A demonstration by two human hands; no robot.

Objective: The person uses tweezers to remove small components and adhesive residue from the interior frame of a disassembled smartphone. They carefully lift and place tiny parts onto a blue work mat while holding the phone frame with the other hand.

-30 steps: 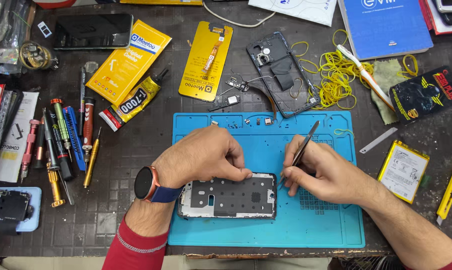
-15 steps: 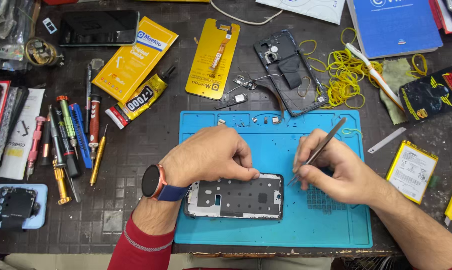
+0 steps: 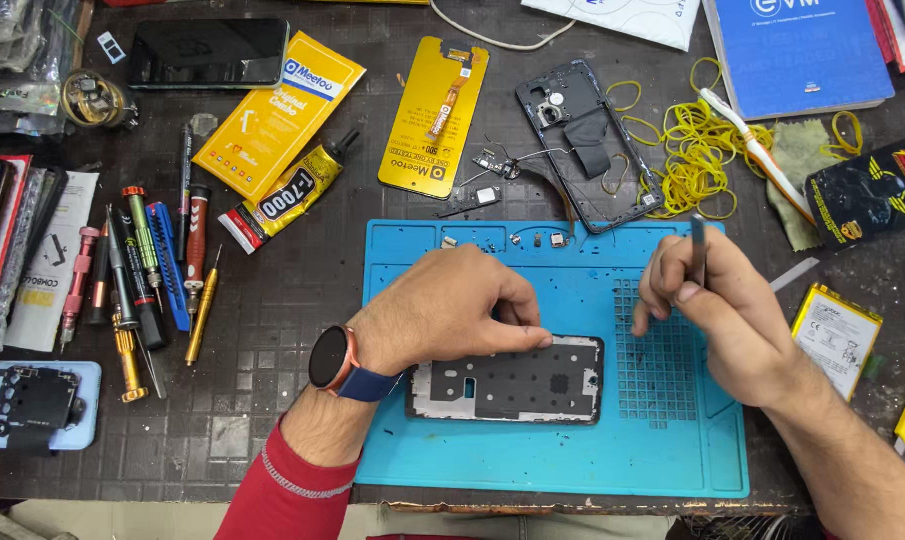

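- Head view: a bared phone frame (image 3: 508, 380) lies flat on a blue work mat (image 3: 573, 460), long side running left to right, on a dark bench crowded with repair gear.
- The left hand (image 3: 453, 305), a dark-faced watch (image 3: 331, 358) on its wrist, rests curled over the frame's upper left edge; its fingertips (image 3: 538, 340) press the top rim, pinning the frame to the mat without gripping it.
- The right hand (image 3: 718, 310) hovers at 2 o'clock from the frame, just clear of its right end, above the mat's gridded tray section.
- Its fingers are pinched shut around slim metal tweezers (image 3: 699, 250), which stand near upright, the upper end pointing to 12 o'clock; whether the lower tips carry anything cannot be told.
- At 12 o'clock from the frame, a dark phone back shell (image 3: 583, 150) lies partly over the mat's top edge, with small loose parts (image 3: 488, 165) beside it and a tangle of yellow rubber bands (image 3: 698, 150) toward 1 o'clock.
- At 10 o'clock, a tube of adhesive (image 3: 288, 195) lies tilted beside two yellow packets; at 9 o'clock, a row of screwdrivers (image 3: 153, 270) stands off the mat.
- At 3 o'clock, well past the right hand, a flat battery (image 3: 838, 335) lies on the bench.
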